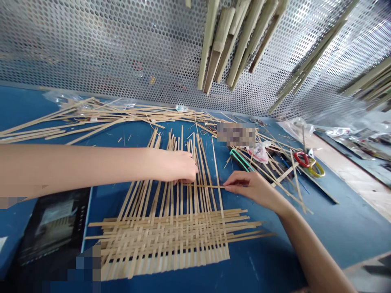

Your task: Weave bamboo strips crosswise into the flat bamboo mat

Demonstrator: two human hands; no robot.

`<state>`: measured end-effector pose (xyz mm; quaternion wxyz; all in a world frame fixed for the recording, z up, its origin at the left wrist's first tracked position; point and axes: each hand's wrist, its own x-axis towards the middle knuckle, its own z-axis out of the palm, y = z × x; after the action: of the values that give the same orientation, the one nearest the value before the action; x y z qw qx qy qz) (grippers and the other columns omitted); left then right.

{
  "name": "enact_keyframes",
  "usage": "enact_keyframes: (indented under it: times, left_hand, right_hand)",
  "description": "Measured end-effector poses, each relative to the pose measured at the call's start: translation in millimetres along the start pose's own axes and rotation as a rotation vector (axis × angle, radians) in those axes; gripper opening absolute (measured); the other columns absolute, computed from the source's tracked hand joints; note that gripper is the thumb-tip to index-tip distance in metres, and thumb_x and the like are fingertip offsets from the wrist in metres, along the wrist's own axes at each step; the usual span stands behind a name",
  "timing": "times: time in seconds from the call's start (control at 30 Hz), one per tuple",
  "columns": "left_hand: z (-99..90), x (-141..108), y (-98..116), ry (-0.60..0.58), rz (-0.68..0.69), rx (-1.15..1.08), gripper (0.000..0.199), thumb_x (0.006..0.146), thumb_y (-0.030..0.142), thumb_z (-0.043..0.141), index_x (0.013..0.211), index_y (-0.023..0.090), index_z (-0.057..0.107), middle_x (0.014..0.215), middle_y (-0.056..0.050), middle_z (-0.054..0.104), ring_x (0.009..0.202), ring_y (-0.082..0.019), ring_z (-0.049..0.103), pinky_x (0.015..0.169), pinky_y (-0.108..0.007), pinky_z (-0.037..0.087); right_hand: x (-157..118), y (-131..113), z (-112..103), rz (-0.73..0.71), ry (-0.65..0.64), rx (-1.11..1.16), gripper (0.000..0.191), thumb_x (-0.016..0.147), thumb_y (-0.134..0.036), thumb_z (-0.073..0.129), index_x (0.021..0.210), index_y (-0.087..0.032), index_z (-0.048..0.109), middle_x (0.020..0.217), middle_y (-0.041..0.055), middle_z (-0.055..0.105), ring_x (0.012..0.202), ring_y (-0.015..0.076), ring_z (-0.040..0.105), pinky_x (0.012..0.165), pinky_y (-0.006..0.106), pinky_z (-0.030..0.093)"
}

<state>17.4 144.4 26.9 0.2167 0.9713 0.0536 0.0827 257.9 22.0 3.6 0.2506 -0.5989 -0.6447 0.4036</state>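
**Weaving a crosswise bamboo strip (204, 186) into a half-made bamboo mat (165, 240)**

The right hand (247, 187) pinches the strip's end between thumb and forefinger. The left hand's (175, 165) fingers sit curled together on the upright strips (191, 162), tips probably pressing, though partly hidden. The mat lies on the blue table (259, 260). The next move seems to call for working the strip over and under the uprights.

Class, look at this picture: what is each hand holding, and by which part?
The right hand pinches a bamboo strip by its right end. The left hand lies on the weave; any hold there cannot be told.
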Motion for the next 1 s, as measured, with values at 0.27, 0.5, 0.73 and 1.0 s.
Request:
enact_keyframes:
  times: [0.27, 0.5, 0.73, 1.0]
  left_hand:
    - [-1.4, 0, 2, -0.222, 0.143, 0.216, 0.032, 0.070, -0.006, 0.055, 0.056, 0.019, 0.043, 0.066, 0.000, 0.055, 0.064, -0.017, 0.041, 0.067, -0.031, 0.029]
    - [1.3, -3, -6, -0.280, 0.185, 0.351, 0.021, 0.086, 0.007, 0.058, 0.069, 0.018, 0.054, 0.074, 0.001, 0.058, 0.072, -0.014, 0.052, 0.081, -0.032, 0.042]
    - [4.4, -5, -9, -0.299, 0.201, 0.377, 0.020, 0.093, 0.018, 0.056, 0.074, 0.016, 0.057, 0.077, 0.002, 0.059, 0.079, -0.014, 0.056, 0.086, -0.035, 0.046]
    - [-1.1, -7, -8, -0.245, 0.196, 0.220, 0.025, 0.083, -0.003, 0.054, 0.071, 0.019, 0.055, 0.073, 0.001, 0.065, 0.076, -0.015, 0.053, 0.085, -0.033, 0.030]
  right_hand:
    - [-1, 4, -7, 0.072, 0.012, 0.006, 0.023, 0.074, -0.039, 0.073, 0.086, -0.019, 0.074, 0.078, 0.0021, 0.070, 0.070, 0.0171, 0.064, 0.066, 0.031, 0.051]
    - [-1, 5, -11, 0.073, -0.018, -0.012, 0.017, 0.074, -0.036, 0.072, 0.077, -0.020, 0.074, 0.071, 0.0015, 0.070, 0.068, 0.0175, 0.064, 0.065, 0.029, 0.050]
    - [1, 5, -3, 0.029, 0.013, -0.016, 0.016, 0.075, -0.036, 0.070, 0.076, -0.020, 0.072, 0.076, 0.0017, 0.070, 0.071, 0.0179, 0.064, 0.067, 0.030, 0.050]
    - [5, 8, 3, -0.031, 0.092, -0.143, 0.008, 0.071, -0.030, 0.072, 0.071, -0.023, 0.074, 0.075, 0.0033, 0.070, 0.078, 0.0208, 0.060, 0.072, 0.033, 0.044]
